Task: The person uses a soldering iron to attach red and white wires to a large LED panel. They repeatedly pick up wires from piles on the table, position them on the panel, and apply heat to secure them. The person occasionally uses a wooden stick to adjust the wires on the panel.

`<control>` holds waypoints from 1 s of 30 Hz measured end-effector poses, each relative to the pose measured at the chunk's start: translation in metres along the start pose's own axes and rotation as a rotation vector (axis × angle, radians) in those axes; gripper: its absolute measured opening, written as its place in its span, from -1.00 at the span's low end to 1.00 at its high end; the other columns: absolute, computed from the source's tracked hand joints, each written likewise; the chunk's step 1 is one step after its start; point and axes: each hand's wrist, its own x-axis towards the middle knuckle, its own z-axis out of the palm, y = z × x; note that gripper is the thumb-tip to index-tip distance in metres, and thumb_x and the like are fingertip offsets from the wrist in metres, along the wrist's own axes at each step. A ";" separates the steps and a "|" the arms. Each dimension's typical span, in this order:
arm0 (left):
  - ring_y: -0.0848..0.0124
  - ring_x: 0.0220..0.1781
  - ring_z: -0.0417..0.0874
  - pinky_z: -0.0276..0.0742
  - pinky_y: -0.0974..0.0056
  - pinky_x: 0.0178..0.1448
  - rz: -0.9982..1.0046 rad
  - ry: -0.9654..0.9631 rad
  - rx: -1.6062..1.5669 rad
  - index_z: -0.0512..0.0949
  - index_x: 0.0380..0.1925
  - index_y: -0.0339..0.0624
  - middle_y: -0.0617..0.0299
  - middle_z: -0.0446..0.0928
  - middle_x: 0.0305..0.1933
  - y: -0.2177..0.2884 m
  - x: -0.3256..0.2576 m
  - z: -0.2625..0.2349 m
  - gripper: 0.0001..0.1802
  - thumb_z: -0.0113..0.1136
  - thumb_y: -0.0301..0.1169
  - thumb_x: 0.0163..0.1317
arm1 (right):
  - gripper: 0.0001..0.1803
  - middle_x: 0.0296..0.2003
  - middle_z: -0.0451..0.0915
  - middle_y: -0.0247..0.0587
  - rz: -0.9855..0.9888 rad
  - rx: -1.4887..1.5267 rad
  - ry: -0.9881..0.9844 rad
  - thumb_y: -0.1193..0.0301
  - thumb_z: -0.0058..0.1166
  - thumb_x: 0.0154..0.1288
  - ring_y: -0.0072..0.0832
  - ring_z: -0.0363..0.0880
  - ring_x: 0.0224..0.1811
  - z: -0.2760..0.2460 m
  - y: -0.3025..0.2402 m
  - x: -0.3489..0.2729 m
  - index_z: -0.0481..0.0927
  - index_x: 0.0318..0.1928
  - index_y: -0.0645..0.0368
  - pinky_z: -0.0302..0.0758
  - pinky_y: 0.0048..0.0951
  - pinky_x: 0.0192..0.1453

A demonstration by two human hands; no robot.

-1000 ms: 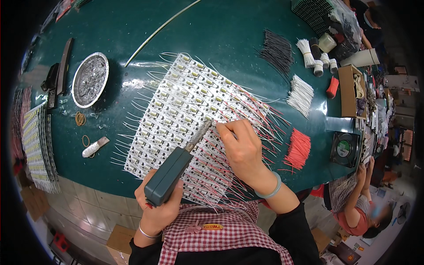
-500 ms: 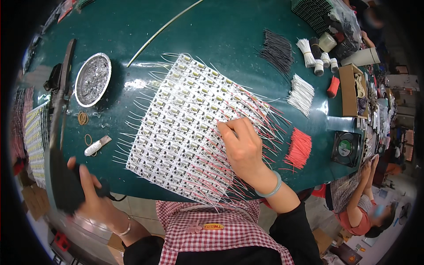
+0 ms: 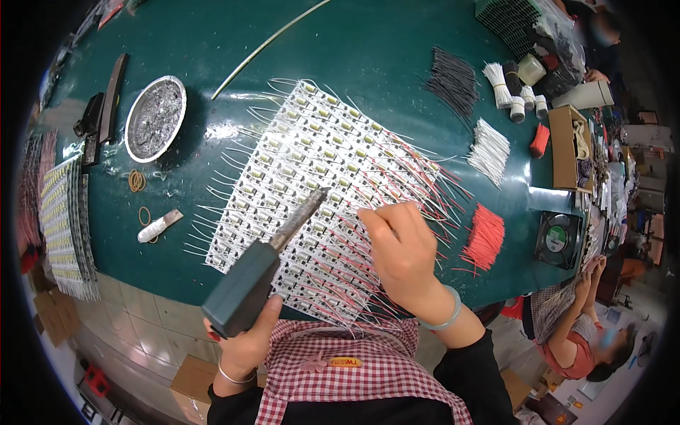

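Observation:
My left hand [image 3: 248, 346] is wrapped round the dark handle of a soldering iron [image 3: 244, 289]. The iron's metal tip reaches over the middle of a white panel of small circuit boards [image 3: 273, 180], just left of my right fingertips. Thin white wires stick out along the panel's left side, red and white ones along its right. My right hand [image 3: 405, 248] hovers over the right part of the panel with thumb and forefinger pinched. What they pinch is too small to make out among the wires.
Right of the panel lie bundles of black wires [image 3: 452, 81], white wires [image 3: 489, 151] and red wires [image 3: 484, 239]. A small fan [image 3: 559, 239] stands by the right edge. At left are a bowl of solder scraps [image 3: 157, 117], an iron rest [image 3: 106, 106] and rubber bands [image 3: 137, 181].
My left hand has brought the soldering iron from the far left over the panel, close to my right fingers. My right hand has shifted slightly right and nearer me, still pinched.

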 end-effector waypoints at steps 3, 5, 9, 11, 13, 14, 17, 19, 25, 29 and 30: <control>0.38 -0.33 0.68 0.57 0.35 -0.23 0.153 -0.047 0.109 0.66 -0.19 -0.40 0.11 0.68 -0.23 -0.004 0.005 0.004 -0.73 0.42 -0.62 0.05 | -0.69 -0.34 0.48 -0.27 0.047 0.040 -0.038 0.55 0.15 0.05 -0.35 0.52 -0.33 0.011 0.000 -0.004 0.61 -0.12 0.23 0.45 -0.37 -0.33; 0.38 -0.37 0.67 0.56 0.36 -0.28 0.216 -0.075 0.177 0.66 -0.22 -0.41 0.09 0.66 -0.27 -0.005 0.007 0.005 -0.74 0.40 -0.63 0.04 | -0.69 -0.35 0.48 -0.27 0.043 0.020 -0.036 0.56 0.15 0.04 -0.36 0.53 -0.33 0.015 0.002 -0.006 0.61 -0.12 0.23 0.46 -0.38 -0.35; 0.39 -0.37 0.66 0.54 0.37 -0.30 0.243 -0.122 0.230 0.65 -0.23 -0.44 0.07 0.65 -0.28 0.001 0.009 0.007 -0.75 0.39 -0.64 0.03 | -0.70 -0.35 0.48 -0.27 0.039 -0.006 -0.052 0.57 0.15 0.04 -0.37 0.53 -0.34 0.016 0.001 -0.006 0.62 -0.13 0.23 0.47 -0.38 -0.35; 0.40 -0.37 0.65 0.54 0.37 -0.31 0.245 -0.138 0.240 0.65 -0.24 -0.44 0.07 0.64 -0.28 0.001 0.010 0.007 -0.75 0.39 -0.64 0.03 | -0.70 -0.35 0.47 -0.27 0.044 -0.011 -0.051 0.57 0.15 0.04 -0.37 0.54 -0.34 0.016 0.000 -0.006 0.62 -0.14 0.23 0.47 -0.38 -0.36; 0.40 -0.38 0.65 0.53 0.36 -0.32 0.238 -0.145 0.248 0.65 -0.25 -0.43 0.07 0.64 -0.28 0.002 0.009 0.007 -0.77 0.38 -0.65 0.03 | -0.71 -0.35 0.47 -0.27 0.043 -0.016 -0.049 0.57 0.14 0.03 -0.37 0.54 -0.34 0.016 0.000 -0.006 0.62 -0.15 0.24 0.47 -0.38 -0.36; 0.39 -0.39 0.64 0.53 0.36 -0.32 0.252 -0.143 0.241 0.65 -0.26 -0.43 0.07 0.63 -0.29 0.002 0.010 0.008 -0.78 0.38 -0.65 0.03 | -0.71 -0.35 0.47 -0.27 0.041 -0.018 -0.048 0.57 0.14 0.03 -0.37 0.54 -0.35 0.016 0.000 -0.006 0.62 -0.15 0.24 0.47 -0.39 -0.36; 0.38 -0.42 0.63 0.51 0.36 -0.33 0.298 -0.142 0.240 0.65 -0.30 -0.41 0.08 0.62 -0.32 0.001 0.012 0.011 -0.81 0.37 -0.65 0.03 | -0.70 -0.35 0.47 -0.27 0.037 -0.022 -0.049 0.57 0.14 0.03 -0.38 0.54 -0.35 0.016 0.000 -0.005 0.62 -0.15 0.24 0.47 -0.39 -0.37; 0.37 -0.45 0.61 0.51 0.35 -0.34 0.334 -0.147 0.268 0.65 -0.32 -0.41 0.08 0.62 -0.34 0.001 0.014 0.011 -0.82 0.37 -0.65 0.03 | -0.70 -0.35 0.47 -0.27 0.037 -0.026 -0.049 0.57 0.14 0.02 -0.38 0.54 -0.35 0.017 0.000 -0.005 0.62 -0.15 0.24 0.47 -0.39 -0.38; 0.36 -0.47 0.61 0.50 0.34 -0.37 0.359 -0.151 0.326 0.65 -0.32 -0.40 0.08 0.61 -0.35 0.001 0.014 0.011 -0.82 0.38 -0.65 0.02 | -0.72 -0.36 0.46 -0.27 0.034 -0.044 -0.039 0.56 0.15 0.03 -0.40 0.53 -0.37 0.018 -0.001 -0.005 0.63 -0.17 0.25 0.46 -0.40 -0.40; 0.34 -0.48 0.63 0.51 0.34 -0.39 0.320 -0.116 0.268 0.66 -0.28 -0.41 0.06 0.63 -0.35 -0.005 0.011 0.008 -0.78 0.39 -0.63 0.00 | -0.73 -0.37 0.46 -0.27 0.033 -0.054 -0.033 0.56 0.15 0.04 -0.40 0.52 -0.38 0.018 -0.002 -0.005 0.63 -0.17 0.25 0.45 -0.41 -0.41; 0.34 -0.47 0.64 0.52 0.34 -0.39 0.307 -0.100 0.249 0.67 -0.27 -0.42 0.05 0.64 -0.35 -0.007 0.010 0.007 -0.76 0.39 -0.63 0.00 | -0.73 -0.37 0.46 -0.27 0.032 -0.052 -0.032 0.56 0.15 0.04 -0.40 0.52 -0.39 0.018 -0.001 -0.005 0.63 -0.17 0.25 0.45 -0.41 -0.41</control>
